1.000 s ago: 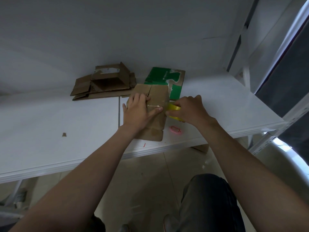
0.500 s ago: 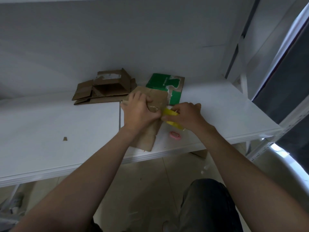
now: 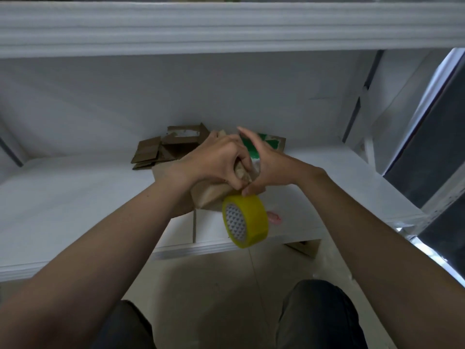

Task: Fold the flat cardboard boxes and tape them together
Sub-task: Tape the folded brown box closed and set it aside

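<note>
A small brown cardboard box [image 3: 214, 195] is lifted above the white shelf [image 3: 75, 197]. My left hand [image 3: 216, 159] grips it from above, fingers curled round its top. My right hand [image 3: 264, 167] pinches the tape at the box's lower right edge with thumb and a finger, its other fingers spread upward. A yellow tape roll [image 3: 245, 220] hangs just below my right thumb, over the shelf's front edge. Most of the box is hidden behind my hands.
Flattened and half-folded brown cardboard [image 3: 166, 147] lies at the back of the shelf. A green-printed carton [image 3: 266, 143] lies behind my right hand. A small pink object [image 3: 274, 217] sits near the front edge. An upper shelf board [image 3: 226, 26] runs overhead.
The box has been lifted off the shelf toward me. The tape roll, earlier held at the box's side by my right hand, now hangs below it. The camera has tilted up.
</note>
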`<state>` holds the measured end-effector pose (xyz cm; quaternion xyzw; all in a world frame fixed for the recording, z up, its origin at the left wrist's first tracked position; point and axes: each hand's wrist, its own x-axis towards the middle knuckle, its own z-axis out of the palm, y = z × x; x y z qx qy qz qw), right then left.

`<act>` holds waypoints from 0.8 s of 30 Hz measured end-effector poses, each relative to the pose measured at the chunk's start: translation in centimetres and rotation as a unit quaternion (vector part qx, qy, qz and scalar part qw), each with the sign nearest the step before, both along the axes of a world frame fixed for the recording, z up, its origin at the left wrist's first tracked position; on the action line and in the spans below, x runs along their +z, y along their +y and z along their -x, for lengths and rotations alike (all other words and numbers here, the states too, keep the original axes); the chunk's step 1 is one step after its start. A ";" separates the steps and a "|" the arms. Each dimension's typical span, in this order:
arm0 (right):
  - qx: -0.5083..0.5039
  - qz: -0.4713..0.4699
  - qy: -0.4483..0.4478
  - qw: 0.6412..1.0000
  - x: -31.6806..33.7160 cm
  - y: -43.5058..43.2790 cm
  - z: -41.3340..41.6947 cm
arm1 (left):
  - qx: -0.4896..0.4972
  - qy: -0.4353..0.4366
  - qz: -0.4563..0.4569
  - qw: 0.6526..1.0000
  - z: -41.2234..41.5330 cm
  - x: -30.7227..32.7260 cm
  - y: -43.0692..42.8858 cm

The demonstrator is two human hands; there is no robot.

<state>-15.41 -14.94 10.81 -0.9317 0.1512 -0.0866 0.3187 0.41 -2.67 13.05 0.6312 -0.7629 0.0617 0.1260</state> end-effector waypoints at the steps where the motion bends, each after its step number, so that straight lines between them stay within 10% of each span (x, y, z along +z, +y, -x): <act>1: 0.016 -0.012 -0.003 1.000 -0.1 0.2 -0.1 | -0.010 -0.001 -0.006 1.000 0.1 0.3 0.3; 14: 0.026 -0.048 -0.076 0.996 -3.3 1.4 -0.9 | -0.111 0.114 -0.055 0.986 0.4 -0.5 1.4; 20: -0.151 -0.052 -0.166 0.973 -3.8 0.4 -0.5 | 0.128 0.186 0.064 0.972 -0.3 -2.4 2.7; 24: -0.198 -0.047 -0.166 0.965 -5.3 1.0 -0.9 | 0.251 0.294 -0.110 0.916 1.4 -4.8 3.6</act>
